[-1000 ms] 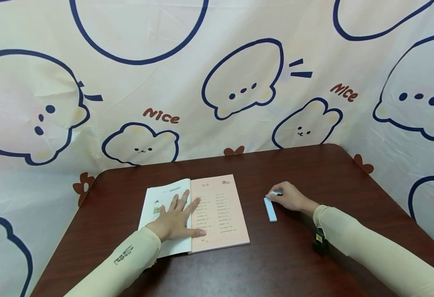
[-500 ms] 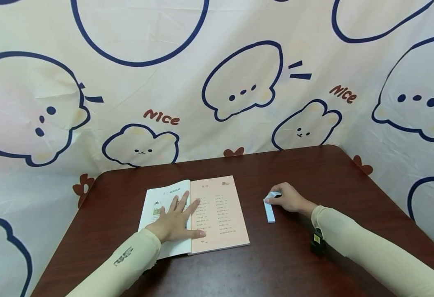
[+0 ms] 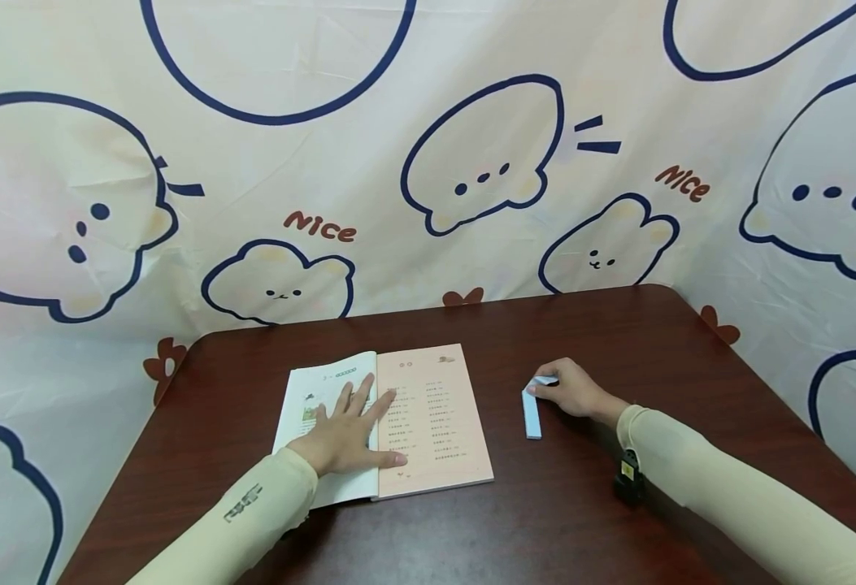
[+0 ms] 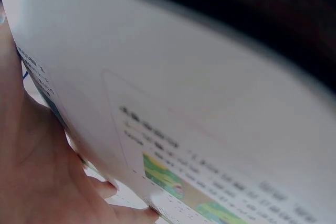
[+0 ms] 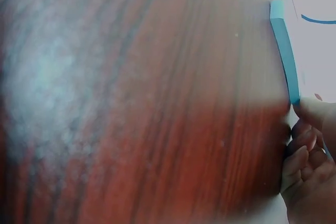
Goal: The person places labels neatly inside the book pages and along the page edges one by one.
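Since 1.0 s ago: light-blue strip's [image 3: 533, 416] near end swung slightly left. Worktop [image 3: 428, 540] dark red-brown. Open book [image 3: 471, 459]: white left page, pale-pink right; left hand [image 3: 347, 431] spread across both. Right hand [image 3: 574, 390] pinches the strip, angularly bent, smooth-looking, right of book.

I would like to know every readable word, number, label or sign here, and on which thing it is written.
"Nice", in brown-red, on the patterned backdrop, left of centre.
"Nice", on the backdrop, towards the right.
Left book page: print too small or blurred to read.
Right book page: print too small to read.
Left sleeve: dark marks, unreadable.
Wrist device: no text can be made out.
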`<act>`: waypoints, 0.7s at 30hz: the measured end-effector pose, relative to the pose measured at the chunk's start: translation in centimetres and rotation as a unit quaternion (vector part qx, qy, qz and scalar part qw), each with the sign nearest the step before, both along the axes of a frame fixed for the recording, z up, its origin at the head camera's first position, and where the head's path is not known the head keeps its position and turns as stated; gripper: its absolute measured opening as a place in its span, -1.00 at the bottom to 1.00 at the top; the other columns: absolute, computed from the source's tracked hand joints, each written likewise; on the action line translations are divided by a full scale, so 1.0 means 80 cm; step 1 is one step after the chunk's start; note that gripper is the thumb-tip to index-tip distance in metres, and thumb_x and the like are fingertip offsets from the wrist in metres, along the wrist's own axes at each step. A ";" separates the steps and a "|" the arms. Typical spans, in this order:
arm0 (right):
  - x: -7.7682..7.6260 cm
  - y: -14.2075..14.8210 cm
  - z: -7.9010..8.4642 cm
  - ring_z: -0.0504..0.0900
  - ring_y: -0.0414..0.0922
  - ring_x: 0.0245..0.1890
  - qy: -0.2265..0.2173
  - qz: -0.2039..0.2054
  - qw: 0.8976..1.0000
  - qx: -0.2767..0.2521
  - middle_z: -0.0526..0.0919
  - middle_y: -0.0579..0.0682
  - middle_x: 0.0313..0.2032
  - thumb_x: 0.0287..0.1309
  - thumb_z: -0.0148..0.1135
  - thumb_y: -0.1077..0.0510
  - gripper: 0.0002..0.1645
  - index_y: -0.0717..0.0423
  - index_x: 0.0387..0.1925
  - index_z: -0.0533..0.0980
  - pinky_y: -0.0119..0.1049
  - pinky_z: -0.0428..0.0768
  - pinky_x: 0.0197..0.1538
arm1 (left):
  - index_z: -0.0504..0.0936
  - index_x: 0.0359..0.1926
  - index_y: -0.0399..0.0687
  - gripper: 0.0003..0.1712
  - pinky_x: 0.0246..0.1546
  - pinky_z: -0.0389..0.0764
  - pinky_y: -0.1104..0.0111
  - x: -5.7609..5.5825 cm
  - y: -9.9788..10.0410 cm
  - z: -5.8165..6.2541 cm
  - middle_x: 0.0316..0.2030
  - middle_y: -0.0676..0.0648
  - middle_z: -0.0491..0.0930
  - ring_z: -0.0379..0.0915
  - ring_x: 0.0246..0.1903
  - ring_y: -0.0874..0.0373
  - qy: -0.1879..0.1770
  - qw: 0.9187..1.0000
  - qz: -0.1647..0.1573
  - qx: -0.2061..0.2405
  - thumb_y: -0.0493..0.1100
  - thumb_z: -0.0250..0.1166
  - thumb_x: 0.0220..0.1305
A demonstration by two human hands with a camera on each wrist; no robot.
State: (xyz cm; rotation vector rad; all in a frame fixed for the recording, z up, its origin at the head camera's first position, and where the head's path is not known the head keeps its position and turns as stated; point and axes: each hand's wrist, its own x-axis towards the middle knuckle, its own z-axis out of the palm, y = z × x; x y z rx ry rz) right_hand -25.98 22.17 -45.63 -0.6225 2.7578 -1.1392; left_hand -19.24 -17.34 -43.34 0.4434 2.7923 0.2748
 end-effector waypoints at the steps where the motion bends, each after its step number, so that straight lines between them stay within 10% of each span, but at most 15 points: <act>1: 0.000 0.000 0.000 0.50 -0.24 -0.37 0.001 0.001 1.000 0.001 0.72 -0.03 -0.39 0.31 0.30 0.23 -0.86 0.15 -0.37 0.70 -0.39 0.51 -0.19 | -0.07 0.63 0.28 0.29 0.33 -0.11 -0.55 0.000 0.000 0.000 0.64 -0.17 -0.39 -0.39 0.60 -0.37 0.000 1.000 0.000 0.000 0.67 0.19 0.02; 21: 0.000 -0.004 0.020 0.56 -0.21 -0.33 -0.027 0.043 0.997 0.065 0.74 -0.09 -0.30 0.29 0.34 0.02 -0.81 0.05 -0.26 0.71 -0.31 0.56 -0.17 | -0.07 0.63 0.28 0.28 0.30 -0.09 -0.57 0.000 -0.001 0.000 0.64 -0.18 -0.38 -0.39 0.59 -0.38 0.001 1.000 -0.001 0.004 0.66 0.20 0.03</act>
